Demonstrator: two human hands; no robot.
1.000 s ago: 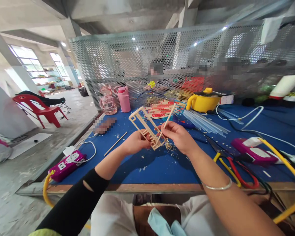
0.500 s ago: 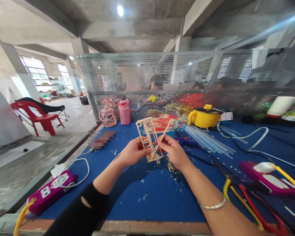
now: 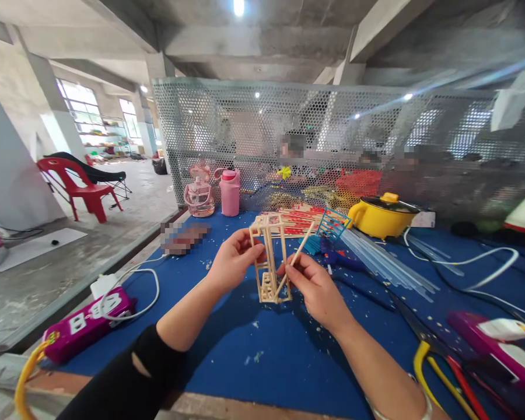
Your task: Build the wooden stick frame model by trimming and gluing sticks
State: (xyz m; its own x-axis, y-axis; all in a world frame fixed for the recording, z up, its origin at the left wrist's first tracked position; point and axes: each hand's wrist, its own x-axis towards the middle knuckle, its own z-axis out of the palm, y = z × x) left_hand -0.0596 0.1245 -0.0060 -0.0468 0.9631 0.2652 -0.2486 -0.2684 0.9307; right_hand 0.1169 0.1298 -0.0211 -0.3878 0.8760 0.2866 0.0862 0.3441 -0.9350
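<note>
A small open frame of thin wooden sticks [image 3: 268, 256] stands upright just above the blue tabletop. My left hand [image 3: 233, 259] is closed on its left side, thumb in front and fingers behind. In my right hand [image 3: 317, 286] a single loose wooden stick [image 3: 304, 242] is pinched between thumb and fingers. That stick slants from upper right down to the frame's lower right side; whether its lower end touches the frame I cannot tell. Behind my right hand lie a blue glue gun [image 3: 339, 256] and a blue plastic lattice [image 3: 332, 223].
Red-tipped sticks [image 3: 297, 219] lie at the back, beside clear glue sticks [image 3: 389, 262] and a yellow pot [image 3: 382, 217]. Pink bottles [image 3: 230, 195] stand by the mesh screen [image 3: 245, 134]. Purple power strips [image 3: 90, 326] flank me; pliers [image 3: 433, 361] lie right. People sit beyond the mesh.
The stick frame has turned more upright and sits slightly lower in the view. My left hand has shifted up along it. The loose stick stays in my right hand. The camera has turned slightly left.
</note>
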